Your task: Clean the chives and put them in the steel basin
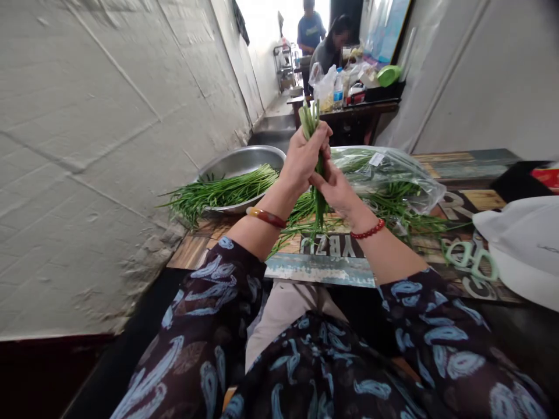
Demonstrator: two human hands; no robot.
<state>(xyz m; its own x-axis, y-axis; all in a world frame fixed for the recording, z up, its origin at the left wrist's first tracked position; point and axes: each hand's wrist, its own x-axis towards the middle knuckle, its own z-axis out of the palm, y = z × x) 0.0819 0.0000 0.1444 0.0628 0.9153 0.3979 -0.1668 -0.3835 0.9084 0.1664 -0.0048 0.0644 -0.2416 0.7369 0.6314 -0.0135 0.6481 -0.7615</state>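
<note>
A bunch of green chives stands upright above the table, pale stem ends at the top and leaves hanging below. My left hand is wrapped round its upper part. Lower down, my right hand closes on the same bunch, its thumb crossing the stems; some of its fingers are hidden. To the left, a metal bowl holds a heap of chives that hangs over its rim. On the right, more loose chives lie partly inside a clear plastic bag.
A wooden table printed with letters spans the front. Light green scissors and a white cap are at right. A rough white wall runs along the left. Beyond are two people and a cluttered table with a water bottle.
</note>
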